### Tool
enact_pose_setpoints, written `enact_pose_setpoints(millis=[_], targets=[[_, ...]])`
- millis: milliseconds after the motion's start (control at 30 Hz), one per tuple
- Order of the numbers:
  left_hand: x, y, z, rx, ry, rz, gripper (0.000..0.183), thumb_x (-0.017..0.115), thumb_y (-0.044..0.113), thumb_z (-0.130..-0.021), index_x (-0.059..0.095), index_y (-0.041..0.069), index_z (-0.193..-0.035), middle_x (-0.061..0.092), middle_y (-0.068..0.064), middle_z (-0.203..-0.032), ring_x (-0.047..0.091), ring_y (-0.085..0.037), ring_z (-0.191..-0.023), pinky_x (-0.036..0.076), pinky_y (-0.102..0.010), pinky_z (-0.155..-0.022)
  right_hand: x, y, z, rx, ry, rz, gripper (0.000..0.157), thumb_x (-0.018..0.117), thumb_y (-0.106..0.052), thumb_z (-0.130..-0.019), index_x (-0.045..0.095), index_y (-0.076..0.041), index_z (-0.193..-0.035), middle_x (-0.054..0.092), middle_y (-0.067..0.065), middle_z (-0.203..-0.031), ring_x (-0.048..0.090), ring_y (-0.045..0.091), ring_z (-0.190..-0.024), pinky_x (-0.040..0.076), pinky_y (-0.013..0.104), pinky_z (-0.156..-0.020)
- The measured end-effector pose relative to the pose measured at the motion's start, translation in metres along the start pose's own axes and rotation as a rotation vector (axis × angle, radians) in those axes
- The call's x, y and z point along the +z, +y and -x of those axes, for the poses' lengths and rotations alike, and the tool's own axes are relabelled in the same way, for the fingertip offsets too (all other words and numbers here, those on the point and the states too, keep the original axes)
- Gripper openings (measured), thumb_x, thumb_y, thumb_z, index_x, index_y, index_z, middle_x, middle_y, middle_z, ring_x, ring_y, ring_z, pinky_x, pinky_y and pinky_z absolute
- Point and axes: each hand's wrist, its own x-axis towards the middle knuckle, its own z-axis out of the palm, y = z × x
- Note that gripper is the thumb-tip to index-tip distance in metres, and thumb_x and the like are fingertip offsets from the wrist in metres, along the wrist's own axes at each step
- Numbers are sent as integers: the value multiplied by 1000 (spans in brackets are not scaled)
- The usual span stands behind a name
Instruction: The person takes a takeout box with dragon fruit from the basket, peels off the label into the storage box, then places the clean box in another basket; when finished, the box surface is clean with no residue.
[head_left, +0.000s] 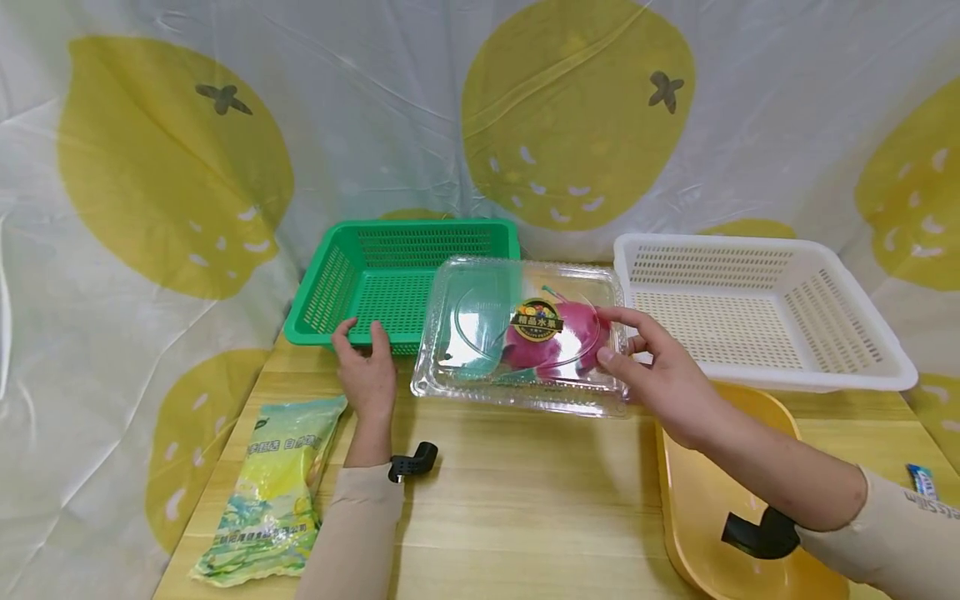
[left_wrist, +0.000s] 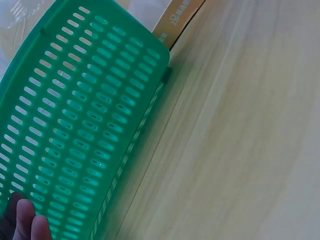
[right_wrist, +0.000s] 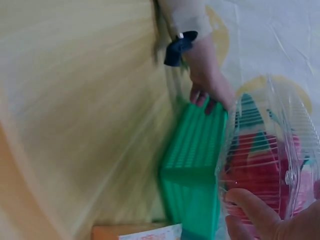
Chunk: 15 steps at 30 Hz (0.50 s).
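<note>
Right fingers pinching clear box, left fingers gripping part-hidden green basket, white basket, orange tray, bag around

glossy clear plas. box, perf. green plas. basket, perf. white plas. basket, smooth yellow plas. tub, shiny film bag, wood-grain tbl, creased curtain w/ sheen

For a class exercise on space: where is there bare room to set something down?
Bare wood lies front centre, between the left sleeve and the orange tray; the white basket has room inside. The front of the green basket is crowded by the left hand and clear fruit clamshell.
</note>
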Motion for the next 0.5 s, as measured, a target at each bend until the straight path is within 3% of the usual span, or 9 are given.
enact_pose_setpoints(millis=[233, 500], targets=[[-1, 0, -1, -16, -15, 17, 52, 54, 59, -99, 48, 28, -140, 58, -1, -65, 67, -43, -59, 44, -35, -46, 3, 17, 25, 60, -2, 18, 55, 61, -19, -103, 40, -19, -154, 42, 15, -109, 59, 19, -84, 56, 28, -65], [-1, 0, 0, -10, -27, 18, 52, 53, 61, -99, 47, 29, -140, 58, 2, -62, 66, -36, -53, 44, -35, -46, 12, 39, 47, 111, -10, -39, 53, 60, -13, -103, 40, -13, -152, 43, 16, -109, 57, 18, -82, 56, 29, -63]])
